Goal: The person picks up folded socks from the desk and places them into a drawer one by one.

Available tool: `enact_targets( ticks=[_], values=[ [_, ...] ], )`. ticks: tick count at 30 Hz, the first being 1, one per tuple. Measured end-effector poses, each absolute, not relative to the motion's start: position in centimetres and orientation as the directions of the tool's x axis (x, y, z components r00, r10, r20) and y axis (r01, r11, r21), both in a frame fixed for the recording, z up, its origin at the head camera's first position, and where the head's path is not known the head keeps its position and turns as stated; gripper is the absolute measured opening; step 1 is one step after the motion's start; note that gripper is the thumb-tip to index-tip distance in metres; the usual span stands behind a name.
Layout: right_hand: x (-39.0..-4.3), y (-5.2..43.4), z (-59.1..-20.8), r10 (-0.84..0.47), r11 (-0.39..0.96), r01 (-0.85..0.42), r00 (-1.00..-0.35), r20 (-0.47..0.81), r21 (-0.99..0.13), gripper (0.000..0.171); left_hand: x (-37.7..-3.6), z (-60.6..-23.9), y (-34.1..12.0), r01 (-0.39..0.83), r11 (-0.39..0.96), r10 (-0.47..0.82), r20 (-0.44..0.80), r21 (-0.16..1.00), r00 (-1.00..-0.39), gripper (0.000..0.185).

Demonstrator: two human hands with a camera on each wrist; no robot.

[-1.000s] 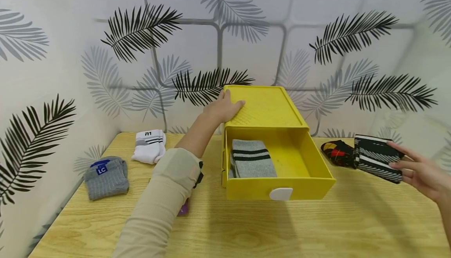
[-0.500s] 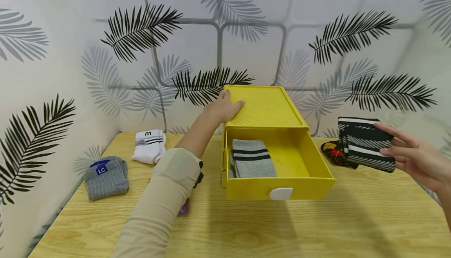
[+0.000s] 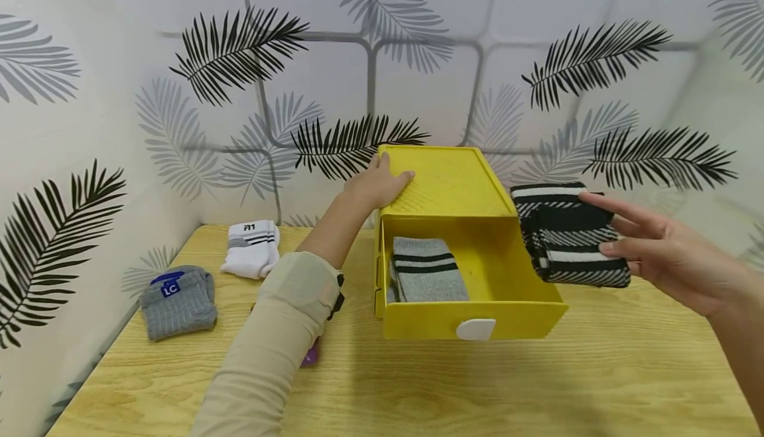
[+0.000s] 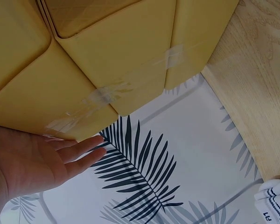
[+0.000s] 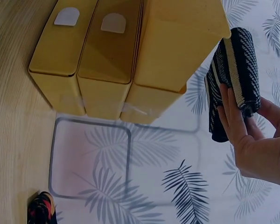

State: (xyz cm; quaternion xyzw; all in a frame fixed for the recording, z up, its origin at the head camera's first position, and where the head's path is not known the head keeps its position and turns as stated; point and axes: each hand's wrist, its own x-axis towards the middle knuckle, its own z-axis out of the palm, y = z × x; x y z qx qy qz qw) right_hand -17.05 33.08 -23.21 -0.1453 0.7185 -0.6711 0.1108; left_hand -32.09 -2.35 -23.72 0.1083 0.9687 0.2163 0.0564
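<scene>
My right hand pinches a folded black-and-white patterned sock between fingers and thumb. It holds the sock in the air at the right side of a pulled-out yellow drawer; in the head view the sock overlaps the drawer's right wall. Inside the drawer, on the left, lies a folded grey sock with black stripes. My left hand rests on the top left edge of the yellow drawer cabinet. In the left wrist view its fingers extend along the cabinet's edge.
White folded socks and grey socks with a blue label lie on the wooden table at left. A purple item is partly hidden by my left forearm. A red-and-black plaid sock lies beyond the cabinet's right side. Leaf-patterned wall behind.
My right hand has carried the black-and-white sock leftward and up, from beside the plaid sock to the open drawer's right side. The left hand stays on the cabinet.
</scene>
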Motion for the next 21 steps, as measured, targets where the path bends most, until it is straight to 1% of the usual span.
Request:
enact_targets(
  ticks=[6, 12, 14, 19, 21],
  values=[
    [-16.8, 30.5, -22.6, -0.423, 0.102, -0.052, -0.906, 0.004, -0.993, 0.067, -32.1, -23.7, -2.4, 0.188, 0.882, 0.236, -0.059, 0.432, -0.97, 0.075],
    [-16.9, 28.3, -22.8, -0.47, 0.167, -0.044, -0.882, -0.04, -0.985, 0.062, -32.1, -23.6, -2.4, 0.187, 0.88, 0.236, -0.061, 0.437, -0.97, 0.075],
    [-17.1, 27.7, -22.9, -0.495, 0.161, -0.033, -0.867, -0.052, -0.986, 0.06, -32.0, -23.7, -2.4, 0.186, 0.881, 0.235, -0.061, 0.436, -0.97, 0.075],
    [-17.6, 26.6, -23.0, -0.557, 0.098, 0.035, -0.826, -0.083, -0.995, 0.051, -32.1, -23.7, -2.4, 0.188, 0.879, 0.236, -0.056, 0.439, -0.97, 0.075],
    [-17.7, 26.2, -22.9, -0.57, 0.106, 0.05, -0.815, -0.102, -0.993, 0.048, -32.1, -23.6, -2.4, 0.191, 0.878, 0.238, -0.052, 0.439, -0.97, 0.075]
  ],
)
